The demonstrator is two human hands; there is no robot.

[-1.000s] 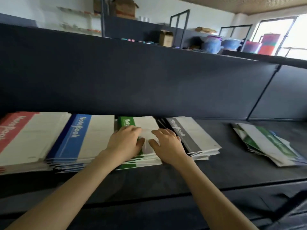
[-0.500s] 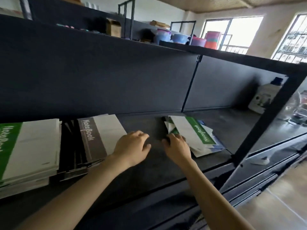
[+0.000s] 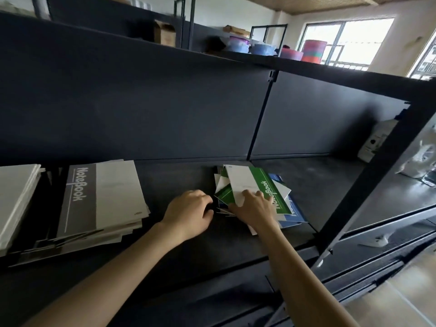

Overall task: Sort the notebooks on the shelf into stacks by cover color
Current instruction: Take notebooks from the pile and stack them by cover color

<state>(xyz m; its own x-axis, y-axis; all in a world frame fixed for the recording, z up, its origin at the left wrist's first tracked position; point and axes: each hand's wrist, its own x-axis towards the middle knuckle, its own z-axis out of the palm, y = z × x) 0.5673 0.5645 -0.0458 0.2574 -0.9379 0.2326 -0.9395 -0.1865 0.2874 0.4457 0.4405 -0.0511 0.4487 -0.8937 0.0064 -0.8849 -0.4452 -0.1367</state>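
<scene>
A loose pile of mixed notebooks lies on the dark shelf [image 3: 179,241], topped by a green-and-white notebook [image 3: 256,182] with a blue one [image 3: 293,212] beneath. My right hand [image 3: 253,207] lies flat on the near end of the green notebook, fingers spread. My left hand [image 3: 188,213] sits at the pile's left edge with fingers curled against the lower covers; whether it grips one is unclear. A grey notebook stack [image 3: 101,197] lies to the left. At the far left edge is another stack [image 3: 16,199] showing a white cover.
A black upright post [image 3: 377,168] stands right of the pile. Behind it a white bottle [image 3: 375,140] sits at the back of the shelf. The dark back panel [image 3: 141,109] is close behind the notebooks. Boxes and coloured tubs stand on top.
Both hands left the green stack and moved right to the mixed pile. My right hand now lies on its top green notebook and the left is at its edge.
</scene>
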